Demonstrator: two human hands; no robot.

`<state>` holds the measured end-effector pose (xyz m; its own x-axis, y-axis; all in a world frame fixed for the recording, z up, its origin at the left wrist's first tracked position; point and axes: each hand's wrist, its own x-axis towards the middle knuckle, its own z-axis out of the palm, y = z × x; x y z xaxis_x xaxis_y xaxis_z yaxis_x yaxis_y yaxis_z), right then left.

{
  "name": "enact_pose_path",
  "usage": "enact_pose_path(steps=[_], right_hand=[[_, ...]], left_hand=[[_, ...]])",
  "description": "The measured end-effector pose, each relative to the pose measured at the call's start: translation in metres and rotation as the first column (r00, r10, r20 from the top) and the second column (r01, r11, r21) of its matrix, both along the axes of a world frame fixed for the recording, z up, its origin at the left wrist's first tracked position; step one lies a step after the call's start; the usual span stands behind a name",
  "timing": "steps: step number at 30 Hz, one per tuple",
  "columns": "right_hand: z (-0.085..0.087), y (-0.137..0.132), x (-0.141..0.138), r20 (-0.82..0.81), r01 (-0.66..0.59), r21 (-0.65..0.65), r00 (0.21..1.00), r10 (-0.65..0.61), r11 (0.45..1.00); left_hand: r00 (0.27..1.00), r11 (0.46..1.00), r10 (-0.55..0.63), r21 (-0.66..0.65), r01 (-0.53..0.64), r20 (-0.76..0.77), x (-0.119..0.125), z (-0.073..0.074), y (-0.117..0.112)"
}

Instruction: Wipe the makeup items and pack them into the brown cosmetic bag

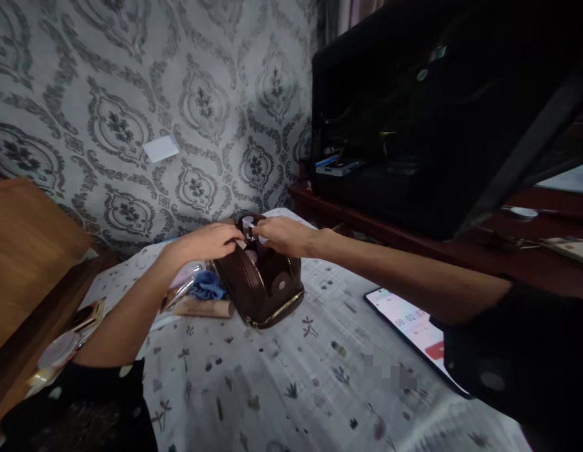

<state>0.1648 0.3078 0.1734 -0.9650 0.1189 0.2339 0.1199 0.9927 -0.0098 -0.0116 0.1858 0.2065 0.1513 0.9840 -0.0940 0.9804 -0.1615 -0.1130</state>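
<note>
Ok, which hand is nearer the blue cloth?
Left. The left hand is at the left rim of the bag, just beyond the cloth; the right hand farther right, at the bag's opening.

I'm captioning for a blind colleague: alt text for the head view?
An open brown bag has a left hand at its rim, a right hand at small items inside. On patterned cloth, a crumpled blue item and tan tube lie to its left, a phone to its right.

Phone (411, 333) scrn: lg digits "00:02:0" + last digit, prob. 7 but unclear. Sm. txt above & mark on red btn (435, 350) illegible. Sticker (438, 53) on dark panel (390, 107): too blurry, can't read.
</note>
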Motion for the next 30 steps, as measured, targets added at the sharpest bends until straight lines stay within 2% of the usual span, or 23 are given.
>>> enact_pose_path(steps=[1,4,7,10,15,22,30], right_hand=[[0.002,-0.001,-0.001,0.050,0.008,0.040,0.999,-0.010,0.999],[0.004,-0.003,-0.004,0.159,0.015,0.141,0.987,-0.037,0.990],[0.003,-0.003,-0.009,0.216,0.014,0.206,0.974,-0.060,0.978],[-0.003,0.000,-0.015,0.234,0.025,0.246,0.969,-0.084,0.969],[-0.010,0.002,-0.022,0.240,0.014,0.282,0.967,-0.085,0.959],[-0.013,0.008,-0.033,0.238,0.030,0.266,0.966,-0.096,0.964],[-0.005,0.016,-0.044,0.293,-0.015,0.240,0.954,-0.058,0.971]], left_hand=[[1.000,0.997,-0.007,-0.071,0.006,-0.014,0.009,-0.004,0.010],[0.984,0.964,0.042,-0.251,-0.086,-0.175,0.028,-0.020,0.036],[0.970,0.928,0.044,-0.350,-0.127,-0.238,0.030,-0.033,0.050],[0.968,0.905,0.043,-0.400,-0.143,-0.248,0.025,-0.041,0.052],[0.969,0.893,0.039,-0.426,-0.143,-0.243,0.018,-0.048,0.048],[0.977,0.903,0.019,-0.416,-0.109,-0.214,0.016,-0.048,0.046],[0.990,0.943,0.032,-0.325,-0.075,-0.136,0.012,-0.054,0.042]])
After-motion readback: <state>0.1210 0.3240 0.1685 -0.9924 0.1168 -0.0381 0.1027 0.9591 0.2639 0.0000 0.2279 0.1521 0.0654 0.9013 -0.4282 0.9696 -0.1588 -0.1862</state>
